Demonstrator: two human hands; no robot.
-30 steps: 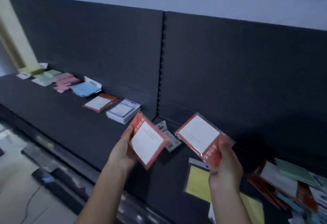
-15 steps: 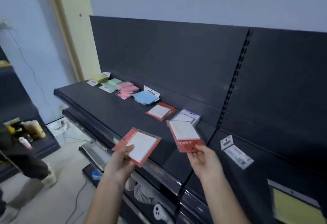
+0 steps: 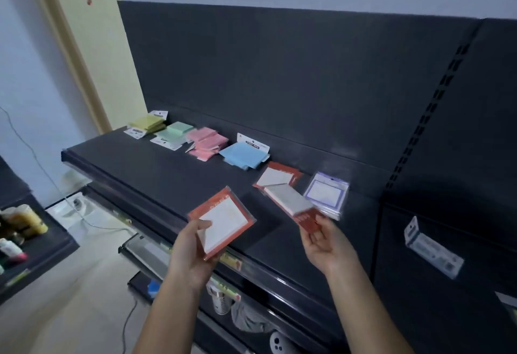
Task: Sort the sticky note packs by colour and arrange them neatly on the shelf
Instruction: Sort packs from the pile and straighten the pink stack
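A red-bordered pack [image 3: 223, 222] is gripped in the left hand [image 3: 193, 253], with the thumb laid across its white face and the fingers curled beneath. It is held above the near edge of the dark shelf [image 3: 156, 174]. A second red pack [image 3: 289, 201] is pinched by its near red end in the right hand [image 3: 327, 241]. This pack is tilted, and its far end is seen over a third red pack [image 3: 279, 174] lying flat on the shelf — whether the two touch cannot be told through the blur. Just to the right, a purple-bordered pack [image 3: 326, 195] is stacked near the back panel. Along the far side of the shelf a row is laid out from left to right — yellow packs [image 3: 147, 123], green packs [image 3: 173, 131], pink packs [image 3: 208, 142] and blue packs [image 3: 243, 155], each colour in its own loose pile. On the next shelf section to the right a white tag [image 3: 430, 247] is seen.
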